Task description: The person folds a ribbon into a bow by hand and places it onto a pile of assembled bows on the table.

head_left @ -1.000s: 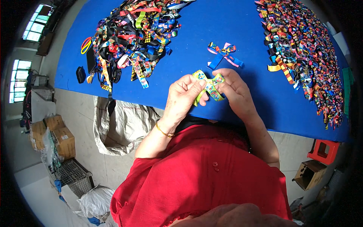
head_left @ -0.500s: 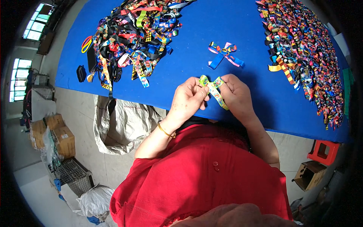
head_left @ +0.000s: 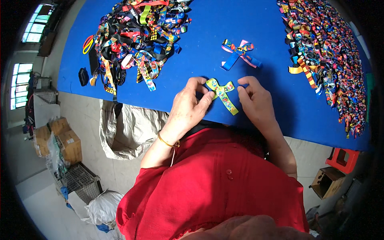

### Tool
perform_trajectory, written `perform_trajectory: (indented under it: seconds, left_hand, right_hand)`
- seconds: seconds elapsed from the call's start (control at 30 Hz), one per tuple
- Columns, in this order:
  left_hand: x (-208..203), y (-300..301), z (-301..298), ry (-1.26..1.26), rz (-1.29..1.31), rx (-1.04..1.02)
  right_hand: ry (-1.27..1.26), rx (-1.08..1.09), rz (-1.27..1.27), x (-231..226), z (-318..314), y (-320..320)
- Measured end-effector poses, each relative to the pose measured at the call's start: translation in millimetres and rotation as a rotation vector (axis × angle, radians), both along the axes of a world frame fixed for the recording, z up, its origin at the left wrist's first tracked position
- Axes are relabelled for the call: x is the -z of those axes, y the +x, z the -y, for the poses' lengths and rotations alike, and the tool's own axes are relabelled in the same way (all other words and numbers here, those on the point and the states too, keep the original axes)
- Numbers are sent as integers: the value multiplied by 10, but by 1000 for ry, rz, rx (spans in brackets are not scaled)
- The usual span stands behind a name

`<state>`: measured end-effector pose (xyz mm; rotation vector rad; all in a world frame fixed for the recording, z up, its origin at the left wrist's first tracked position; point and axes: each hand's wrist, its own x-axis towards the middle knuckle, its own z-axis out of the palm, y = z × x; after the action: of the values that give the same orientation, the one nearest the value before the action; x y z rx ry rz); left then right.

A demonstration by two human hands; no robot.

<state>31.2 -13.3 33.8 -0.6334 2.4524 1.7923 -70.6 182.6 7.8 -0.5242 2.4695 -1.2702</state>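
Note:
A yellow-green ribbon bow (head_left: 221, 93) with a colourful print lies on the blue table in front of me, its tail slanting toward the near right. My left hand (head_left: 189, 103) is at its left loop, with thumb and index finger apart and their tips at the ribbon's edge. To the right of the bow, my right hand (head_left: 257, 99) is apart from it, fingers loosely bent and holding nothing. Farther back lies a second ribbon bow (head_left: 241, 52) in blue and pink, with two tails.
A tangled heap of printed ribbon straps (head_left: 140, 44) covers the table's left side. Many small ribbon pieces (head_left: 328, 56) spread along the right side of the blue table (head_left: 224, 20). Below its front edge stand a white woven sack (head_left: 134, 134) and a red stool (head_left: 342, 160).
My right hand has let go of the yellow-green bow and moved right. My left fingers have loosened and moved slightly left. The bow now lies flatter on the table.

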Motion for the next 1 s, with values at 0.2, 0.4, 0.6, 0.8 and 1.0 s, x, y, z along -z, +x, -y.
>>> perform_trajectory:
  seconds: [0.2,0.4,0.6,0.8,1.0]
  left_hand:
    - [70,120,15,-592,-192,-41]
    - [154,233,-177,-853,-522,239]
    - [386,254,-270,-922,-489,245]
    - [449,247,-229,-912,-450,306]
    - [468,254,-220,-927,-471,308]
  right_hand:
    - [-214,-111,-321,39,-30,131]
    - [-46,-260,-451,68,-89,217]
    - [-12,-305,-511,95,-98,217]
    - [28,-328,-590,77,-21,225]
    - [147,-362,-633,103,12,259]
